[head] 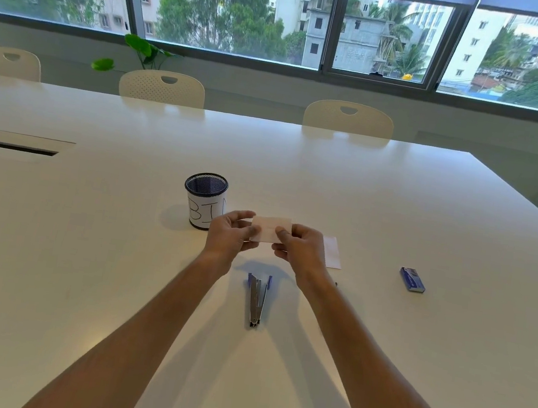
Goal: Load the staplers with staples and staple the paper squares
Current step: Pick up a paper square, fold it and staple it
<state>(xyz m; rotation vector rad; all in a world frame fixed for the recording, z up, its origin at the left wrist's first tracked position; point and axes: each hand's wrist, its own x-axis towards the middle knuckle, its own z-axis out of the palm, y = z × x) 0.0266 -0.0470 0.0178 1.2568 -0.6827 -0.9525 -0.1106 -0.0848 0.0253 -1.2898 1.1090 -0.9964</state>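
Both hands hold a small pale paper square (271,227) above the white table (399,201). My left hand (229,232) pinches its left edge, and my right hand (299,246) pinches its right side. A stapler (257,297) with a metal body and blue base lies on the table just below my hands, between my forearms, its top swung open. More pale paper (332,251) lies flat behind my right hand. A small blue staple box (412,279) sits to the right.
A black mesh cup (205,200) with a white label reading "BIN" stands left of my hands. A cable slot (9,146) is set into the table at far left. White chairs (163,87) line the far edge.
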